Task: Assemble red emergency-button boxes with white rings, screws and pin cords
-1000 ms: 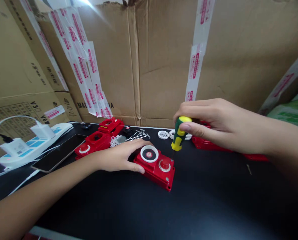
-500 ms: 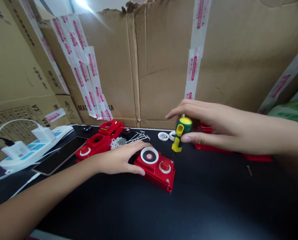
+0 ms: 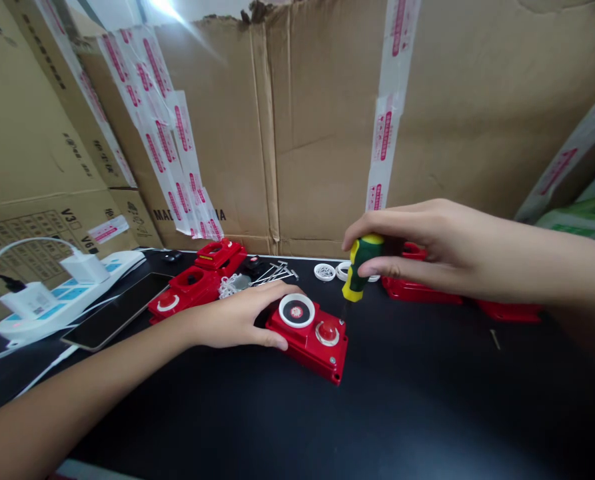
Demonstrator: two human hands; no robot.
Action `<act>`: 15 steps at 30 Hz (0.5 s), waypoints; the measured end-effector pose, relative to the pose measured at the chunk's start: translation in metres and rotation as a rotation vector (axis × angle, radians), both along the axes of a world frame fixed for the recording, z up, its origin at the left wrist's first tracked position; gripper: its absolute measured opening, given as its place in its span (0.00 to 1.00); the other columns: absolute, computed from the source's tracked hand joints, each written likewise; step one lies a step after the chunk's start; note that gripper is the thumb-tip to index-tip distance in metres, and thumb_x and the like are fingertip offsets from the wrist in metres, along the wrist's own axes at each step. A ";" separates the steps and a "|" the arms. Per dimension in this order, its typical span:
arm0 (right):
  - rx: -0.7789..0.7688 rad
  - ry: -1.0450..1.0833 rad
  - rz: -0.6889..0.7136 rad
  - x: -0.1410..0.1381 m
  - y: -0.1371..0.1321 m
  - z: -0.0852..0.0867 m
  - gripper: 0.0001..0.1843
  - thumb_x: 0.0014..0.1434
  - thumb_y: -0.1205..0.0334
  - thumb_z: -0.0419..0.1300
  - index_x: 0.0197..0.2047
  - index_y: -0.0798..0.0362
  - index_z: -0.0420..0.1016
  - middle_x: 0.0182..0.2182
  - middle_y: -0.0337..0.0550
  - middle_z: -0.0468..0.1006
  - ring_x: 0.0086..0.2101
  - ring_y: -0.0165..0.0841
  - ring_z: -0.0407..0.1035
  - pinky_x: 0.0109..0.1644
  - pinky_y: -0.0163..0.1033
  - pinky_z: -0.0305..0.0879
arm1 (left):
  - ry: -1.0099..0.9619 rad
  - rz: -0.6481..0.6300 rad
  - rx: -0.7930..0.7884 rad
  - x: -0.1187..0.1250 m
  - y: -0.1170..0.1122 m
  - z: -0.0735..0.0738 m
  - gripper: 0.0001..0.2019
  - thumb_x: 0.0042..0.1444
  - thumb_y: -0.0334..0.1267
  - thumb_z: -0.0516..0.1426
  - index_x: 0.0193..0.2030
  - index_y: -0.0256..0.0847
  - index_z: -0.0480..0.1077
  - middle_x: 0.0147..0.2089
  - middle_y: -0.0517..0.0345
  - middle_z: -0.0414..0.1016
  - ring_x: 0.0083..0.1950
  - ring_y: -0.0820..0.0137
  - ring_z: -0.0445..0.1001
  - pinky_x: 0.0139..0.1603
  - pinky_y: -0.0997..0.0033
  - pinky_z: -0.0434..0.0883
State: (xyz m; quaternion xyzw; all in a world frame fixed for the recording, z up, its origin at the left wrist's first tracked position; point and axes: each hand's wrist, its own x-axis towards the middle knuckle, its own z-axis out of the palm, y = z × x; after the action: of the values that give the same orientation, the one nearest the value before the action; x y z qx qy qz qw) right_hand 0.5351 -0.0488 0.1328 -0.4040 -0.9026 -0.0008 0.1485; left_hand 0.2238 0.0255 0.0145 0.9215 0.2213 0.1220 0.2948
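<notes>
A red alarm box (image 3: 307, 347) lies on the black table, with a white-ringed round disc (image 3: 297, 311) and a red dome (image 3: 327, 329) on its top. My left hand (image 3: 252, 317) grips its left end, thumb along the near side and fingers over the far side. My right hand (image 3: 402, 247) is wrapped round the handle of a green and yellow screwdriver (image 3: 361, 263). The screwdriver stands nearly upright, its tip at a screw (image 3: 342, 323) in the box's far right corner. Another screw (image 3: 332, 360) sits in the near right corner.
Red housings (image 3: 192, 287) stand at the back left beside T-shaped metal pieces (image 3: 277, 272). White rings (image 3: 324, 271) and more red parts (image 3: 422, 291) lie at the back right. A loose screw (image 3: 496, 339) is at right; a phone (image 3: 117, 312) and power strip (image 3: 67, 300) at left. Cardboard walls the back.
My right index finger has come down from its stretched position and now curls over the screwdriver's handle. My left hand keeps its hold on the box.
</notes>
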 end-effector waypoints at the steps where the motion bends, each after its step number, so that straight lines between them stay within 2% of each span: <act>1: -0.005 -0.006 -0.017 0.000 0.000 0.000 0.19 0.72 0.41 0.58 0.54 0.46 0.77 0.38 0.43 0.83 0.32 0.37 0.75 0.33 0.41 0.68 | 0.000 -0.003 0.001 0.000 0.000 0.000 0.35 0.63 0.50 0.69 0.73 0.48 0.63 0.72 0.45 0.69 0.72 0.50 0.69 0.72 0.49 0.67; 4: -0.019 -0.011 -0.023 0.000 -0.002 0.002 0.22 0.72 0.39 0.58 0.56 0.45 0.78 0.39 0.43 0.83 0.32 0.38 0.75 0.33 0.41 0.68 | -0.002 -0.012 0.008 0.001 0.000 0.000 0.35 0.64 0.49 0.68 0.73 0.48 0.62 0.72 0.45 0.69 0.71 0.50 0.69 0.72 0.48 0.66; 8: -0.014 0.013 0.092 0.004 -0.003 0.007 0.21 0.74 0.48 0.58 0.65 0.43 0.74 0.53 0.46 0.81 0.45 0.40 0.76 0.44 0.42 0.72 | -0.001 -0.007 0.012 0.000 0.000 -0.001 0.35 0.64 0.50 0.68 0.73 0.49 0.63 0.73 0.46 0.68 0.72 0.50 0.68 0.72 0.49 0.67; 11: -0.021 0.013 0.190 0.006 -0.002 0.009 0.15 0.74 0.54 0.57 0.60 0.42 0.77 0.56 0.45 0.80 0.49 0.39 0.75 0.47 0.42 0.71 | 0.003 0.004 0.012 -0.001 0.000 -0.001 0.34 0.64 0.51 0.68 0.73 0.48 0.64 0.74 0.46 0.67 0.73 0.49 0.68 0.73 0.49 0.67; 15: 0.007 0.014 0.193 0.007 0.000 0.008 0.14 0.74 0.54 0.58 0.57 0.43 0.79 0.53 0.45 0.80 0.47 0.39 0.76 0.45 0.42 0.71 | 0.001 0.003 0.006 -0.001 0.000 -0.001 0.34 0.64 0.51 0.68 0.73 0.48 0.63 0.73 0.45 0.68 0.72 0.49 0.69 0.72 0.49 0.67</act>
State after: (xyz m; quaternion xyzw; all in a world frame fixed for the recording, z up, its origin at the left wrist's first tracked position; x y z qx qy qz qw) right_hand 0.5421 -0.0485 0.1412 -0.3146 -0.9363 0.0134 0.1555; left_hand 0.2231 0.0256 0.0136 0.9221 0.2225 0.1227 0.2919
